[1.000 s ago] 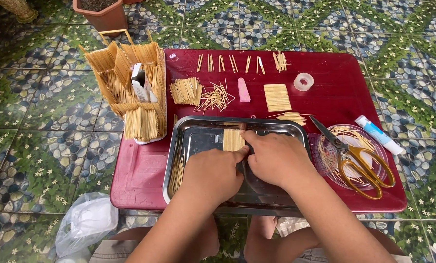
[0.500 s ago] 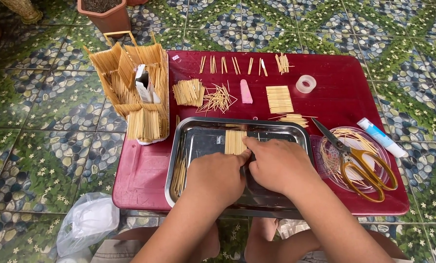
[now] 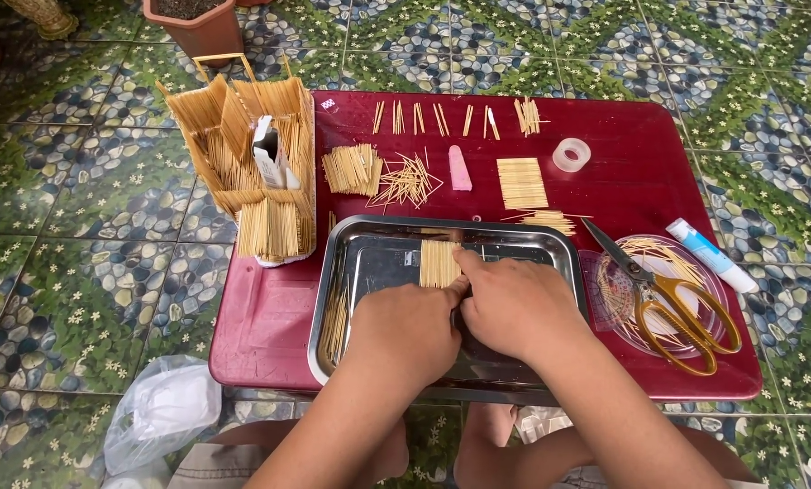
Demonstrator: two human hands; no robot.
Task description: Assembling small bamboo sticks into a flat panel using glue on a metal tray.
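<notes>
Stick mat (image 3: 440, 263): a flat raft of thin pale sticks lying side by side, inside the steel tray (image 3: 369, 237) near its far wall, touching your fingertips. Your left hand (image 3: 405, 333) and right hand (image 3: 514, 312) lie knuckles-up over the tray, side by side; the fingers are pressed together and curled down, tips meeting at the mat's near edge. Whether they pinch anything under the palms cannot be told.

Handling, as a judgement: the mat is very light and brittle, each stick stiff yet easily snapped, and the whole likely to come apart if bent. Take it flat, by two opposite edges across the sticks, with light even pressure.

Loose sticks (image 3: 335, 317) lie along the tray's left wall. To the right, yellow-handled scissors (image 3: 672, 303) rest across a clear lid (image 3: 605, 281) of more sticks, blades pointing toward the tray; a glue tube (image 3: 709, 254) lies just beyond. To the left stands a stick house (image 3: 252, 172), near enough for a sleeve to catch.

Farther on the red counter (image 3: 261, 317): a stick bundle (image 3: 351, 168), a scattered heap (image 3: 407, 181), a pink piece (image 3: 460, 168), a second mat (image 3: 521, 183), a tape roll (image 3: 571, 154), and a row of short pieces (image 3: 451, 118) at the far edge.
</notes>
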